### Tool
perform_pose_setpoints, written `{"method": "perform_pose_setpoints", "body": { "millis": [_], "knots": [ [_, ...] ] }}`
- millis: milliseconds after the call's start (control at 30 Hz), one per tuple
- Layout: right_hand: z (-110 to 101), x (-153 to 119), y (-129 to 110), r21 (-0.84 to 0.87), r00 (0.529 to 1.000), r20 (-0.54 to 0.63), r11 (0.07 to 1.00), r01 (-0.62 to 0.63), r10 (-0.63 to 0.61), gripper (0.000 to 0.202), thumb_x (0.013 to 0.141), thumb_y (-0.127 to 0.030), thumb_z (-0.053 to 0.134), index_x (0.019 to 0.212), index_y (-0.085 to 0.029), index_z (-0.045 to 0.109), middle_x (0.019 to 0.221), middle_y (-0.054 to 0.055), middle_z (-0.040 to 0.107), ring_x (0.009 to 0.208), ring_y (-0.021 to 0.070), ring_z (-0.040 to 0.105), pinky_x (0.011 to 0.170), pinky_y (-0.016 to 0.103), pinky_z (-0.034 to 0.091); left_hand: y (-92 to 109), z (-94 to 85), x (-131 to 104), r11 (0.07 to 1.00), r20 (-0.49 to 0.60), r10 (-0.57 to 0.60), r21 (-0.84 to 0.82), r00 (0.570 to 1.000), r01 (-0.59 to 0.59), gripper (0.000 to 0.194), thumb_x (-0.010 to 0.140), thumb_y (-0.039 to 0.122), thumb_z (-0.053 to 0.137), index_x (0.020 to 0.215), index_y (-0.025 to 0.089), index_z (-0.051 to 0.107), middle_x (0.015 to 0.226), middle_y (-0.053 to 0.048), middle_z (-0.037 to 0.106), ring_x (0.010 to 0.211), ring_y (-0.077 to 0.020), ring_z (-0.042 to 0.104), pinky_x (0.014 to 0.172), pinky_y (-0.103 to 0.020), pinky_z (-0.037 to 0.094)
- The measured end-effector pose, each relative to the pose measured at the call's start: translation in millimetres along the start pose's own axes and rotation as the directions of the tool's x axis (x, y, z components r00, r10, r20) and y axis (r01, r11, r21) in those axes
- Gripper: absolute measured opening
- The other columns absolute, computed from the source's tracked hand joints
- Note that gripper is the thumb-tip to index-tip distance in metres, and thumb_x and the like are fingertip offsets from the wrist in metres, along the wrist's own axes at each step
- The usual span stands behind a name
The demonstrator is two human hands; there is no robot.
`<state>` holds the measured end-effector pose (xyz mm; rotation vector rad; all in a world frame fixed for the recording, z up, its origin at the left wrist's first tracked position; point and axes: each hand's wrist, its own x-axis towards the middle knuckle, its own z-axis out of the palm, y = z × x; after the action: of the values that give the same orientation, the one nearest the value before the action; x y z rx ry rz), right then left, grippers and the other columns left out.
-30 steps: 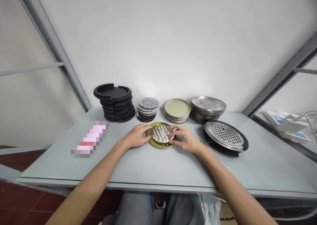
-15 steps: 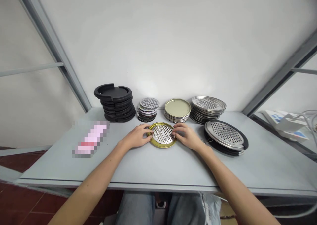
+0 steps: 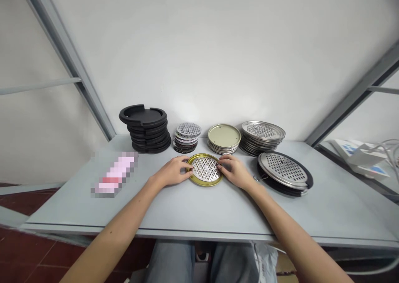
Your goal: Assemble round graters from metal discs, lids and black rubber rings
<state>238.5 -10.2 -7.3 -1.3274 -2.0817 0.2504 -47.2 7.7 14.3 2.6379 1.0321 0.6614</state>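
In front of me on the table lies a shallow round gold-coloured lid (image 3: 205, 184), with a perforated silver metal disc (image 3: 205, 168) set inside its rim. My left hand (image 3: 173, 171) has its thumb and fingers at the left edge of the disc, over the lid's rim. At the opposite edge, my right hand (image 3: 234, 171) holds its bent fingers and thumb against the disc in the same way. The fingertips hide parts of the rim on both sides.
Along the wall stand stacks of black round holders (image 3: 146, 129), small perforated discs (image 3: 187, 136), pale gold lids (image 3: 223, 137) and silver perforated trays (image 3: 263, 134). Perforated metal covers with black rings (image 3: 284, 171) lie right of my right hand. A blurred pink object (image 3: 116, 173) lies left.
Hardly anything differs. Both hands stay at the disc's edges; the whole view has shifted very slightly.
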Motion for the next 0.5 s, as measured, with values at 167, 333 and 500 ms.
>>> {"method": "perform_pose_setpoints", "body": {
  "millis": [167,333,500],
  "knots": [
    [-1.6,0.9,-0.5,0.021,0.999,-0.042,0.999,-0.029,0.03,0.02,0.085,-0.029,0.054,0.089,-0.018,0.07,0.104,0.01,0.065,0.097,0.0237,0.06,0.091,0.041,0.046,2.7,-2.9,0.5,0.999,0.007,0.032,-0.015,0.999,-0.032,0.028,0.084,0.04,0.06,0.106,0.026,0.071,0.126,-0.007,0.058,0.112,-0.0245,0.058,0.099,-0.038,0.046],
    [-4.5,2.0,-0.3,0.036,0.998,-0.041,0.999,-0.037,0.039,0.018,0.085,-0.028,0.054,0.084,-0.018,0.069,0.1,0.009,0.066,0.094,0.0229,0.062,0.089,0.04,0.047,2.3,-2.0,1.1,0.998,0.034,0.046,-0.036,0.998,-0.045,0.031,0.085,0.036,0.06,0.114,0.026,0.066,0.131,-0.006,0.056,0.117,-0.0248,0.055,0.103,-0.04,0.042],
    [-9.0,3.3,0.1,0.07,0.999,0.023,0.997,-0.035,0.033,0.016,0.083,-0.029,0.057,0.076,-0.018,0.068,0.098,0.008,0.067,0.089,0.0211,0.063,0.085,0.037,0.048,0.7,0.1,1.4,0.997,0.046,0.06,-0.042,0.997,-0.058,0.045,0.086,0.029,0.057,0.131,0.023,0.053,0.134,-0.006,0.055,0.124,-0.0244,0.049,0.106,-0.041,0.039]
  ]
}}
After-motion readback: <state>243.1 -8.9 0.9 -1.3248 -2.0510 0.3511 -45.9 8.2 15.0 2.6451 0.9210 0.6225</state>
